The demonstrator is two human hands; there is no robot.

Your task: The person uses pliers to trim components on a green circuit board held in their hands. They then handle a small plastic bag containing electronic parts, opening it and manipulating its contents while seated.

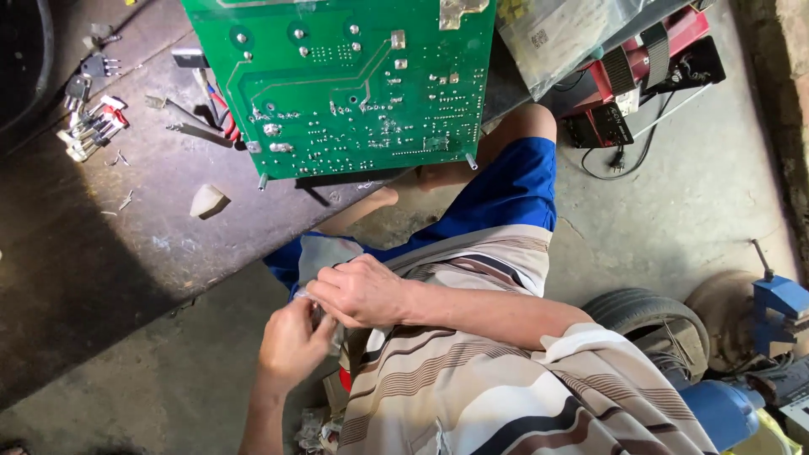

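My left hand (291, 341) and my right hand (358, 291) meet in my lap, over blue shorts and a striped shirt. Both are pinched on a small pale grey packet (324, 253) whose upper part sticks out above my fingers. What is inside it is hidden by my fingers. A large green circuit board (337, 84), solder side up, lies on the dark worktable (126, 253) just beyond my knees, out of reach of either hand.
Loose electronic components (88, 126), red-handled pliers (223, 122) and a white wedge (206, 200) lie on the table's left. A clear plastic bag (556, 34) and red machine (640, 59) sit upper right. A tyre (649, 316), blue vise (779, 299) and blue motor (725, 409) crowd the right floor.
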